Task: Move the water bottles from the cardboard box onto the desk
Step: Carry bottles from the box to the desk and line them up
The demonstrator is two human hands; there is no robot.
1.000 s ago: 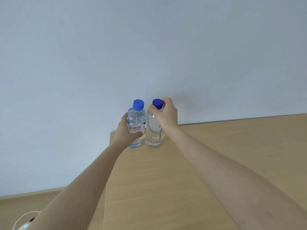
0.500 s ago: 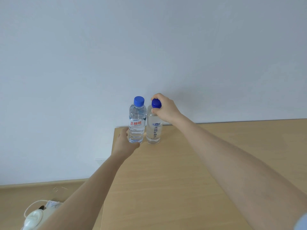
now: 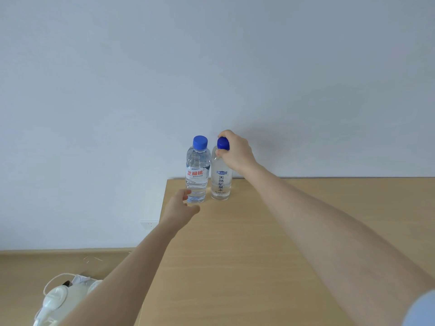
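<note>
Through the head-worn camera we look down along two bare forearms stretched over a pale wood bench (image 3: 247,267).

Two clear water bottles stand upright on the bench's far left corner, side by side and close to the wall. They are just beside each other, and we cannot tell whether they touch.

The right grip (image 3: 236,152) comes from above and curls its fingers and thumb round the dark blue cap (image 3: 223,143) of the blue-label bottle (image 3: 220,181), the right one of the pair.

The left grip (image 3: 180,205) sits low, beside the base of the red-label bottle (image 3: 198,171). Its fingers are loose and spread, and its thumb is held apart from them. One fingertip overlaps the bottle's lower left edge, but we cannot tell whether it touches. That bottle's light blue cap (image 3: 200,141) is uncovered.

The bench has a straight left edge, and its surface fills the right and lower part of the view. Behind it rises a plain pale grey-blue wall (image 3: 211,67) with a white socket (image 3: 148,224) low down, left of the bench. Below lies a tan floor (image 3: 35,262), where a white object with a cord (image 3: 58,300) sits at the lower left. A pale blue sleeve (image 3: 421,310) shows at the bottom right corner.
</note>
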